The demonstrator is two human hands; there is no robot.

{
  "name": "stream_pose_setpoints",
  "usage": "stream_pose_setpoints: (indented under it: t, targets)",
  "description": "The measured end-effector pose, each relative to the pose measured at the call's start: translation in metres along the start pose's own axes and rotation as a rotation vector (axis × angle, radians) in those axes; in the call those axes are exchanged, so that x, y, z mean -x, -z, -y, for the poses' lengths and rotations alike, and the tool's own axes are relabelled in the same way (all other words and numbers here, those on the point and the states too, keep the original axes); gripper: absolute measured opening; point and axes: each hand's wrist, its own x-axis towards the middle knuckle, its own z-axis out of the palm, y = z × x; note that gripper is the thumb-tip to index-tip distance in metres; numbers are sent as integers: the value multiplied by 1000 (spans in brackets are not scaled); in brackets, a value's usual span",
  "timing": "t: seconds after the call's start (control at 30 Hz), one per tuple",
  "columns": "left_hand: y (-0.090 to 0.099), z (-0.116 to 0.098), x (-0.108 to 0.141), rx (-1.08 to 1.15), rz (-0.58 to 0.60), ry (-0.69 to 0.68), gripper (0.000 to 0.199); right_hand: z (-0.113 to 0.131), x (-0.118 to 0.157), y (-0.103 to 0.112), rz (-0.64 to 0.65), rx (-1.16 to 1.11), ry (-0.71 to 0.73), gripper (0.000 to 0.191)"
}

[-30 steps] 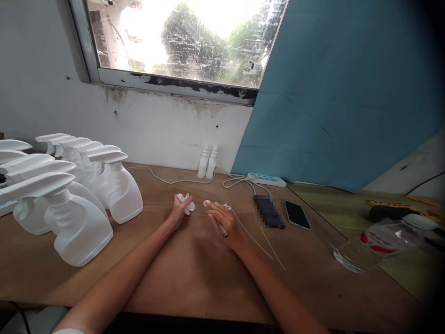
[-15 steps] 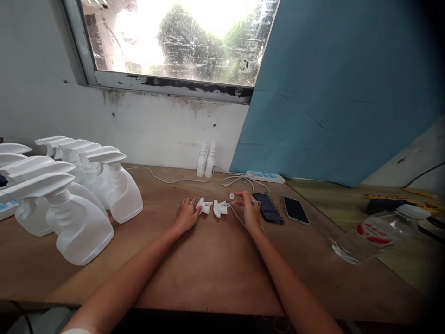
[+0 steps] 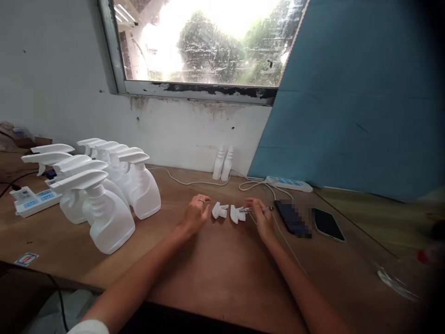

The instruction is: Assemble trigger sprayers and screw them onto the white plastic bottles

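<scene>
Two white trigger spray heads lie on the brown table between my hands: the left spray head (image 3: 219, 211) and the right spray head (image 3: 237, 215). My left hand (image 3: 195, 215), with a ring on one finger, rests just left of the first head. Its fingers are loosely bent and apart, and it holds nothing. On the other side, my right hand (image 3: 261, 217) has its fingers closed around a thin pale tube (image 3: 267, 209) that sticks out to the right. The tube's other end, near the right spray head, is partly hidden by the fingers.
Several white spray bottles (image 3: 111, 218) with heads fitted stand at left, beside a power strip (image 3: 38, 200). Two small white bottles (image 3: 227, 163) lean against the wall. Another power strip (image 3: 289, 183), cables and two phones (image 3: 328, 224) lie right. A clear bottle (image 3: 396, 280) stands far right.
The view has swung left, so things appear farther right. My left hand has come off the left spray head. The round white end of the tube no longer shows clearly.
</scene>
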Motion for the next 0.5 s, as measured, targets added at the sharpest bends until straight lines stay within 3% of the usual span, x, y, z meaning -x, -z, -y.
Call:
stream_pose_setpoints:
  t: [0.03,0.1,0.2,0.23,0.27,0.33,0.4,0.5]
  targets:
    - [15,-17,8,-88,-2,-123,19,1,1,-1,10,9,2,43]
    - [53,-45,30,-281,-221,-277,21,3,3,-2,7,18,20,41]
    - [114,-59,69,-533,-885,-243,19,5,3,-3,-39,-37,36,39]
    - [132,-55,81,-597,-1076,-170,26,6,2,-4,-59,-74,32,38]
    - [147,-48,93,-630,-1196,-91,37,7,1,-5,-77,-117,23,38]
    - [169,-27,110,-700,-1199,48,59,9,0,-7,-104,-206,-7,38]
    - [178,-4,122,-784,-1060,164,69,11,0,-8,-115,-275,-41,38]
    - [177,18,132,-867,-856,308,63,17,1,-8,-103,-333,-83,37]
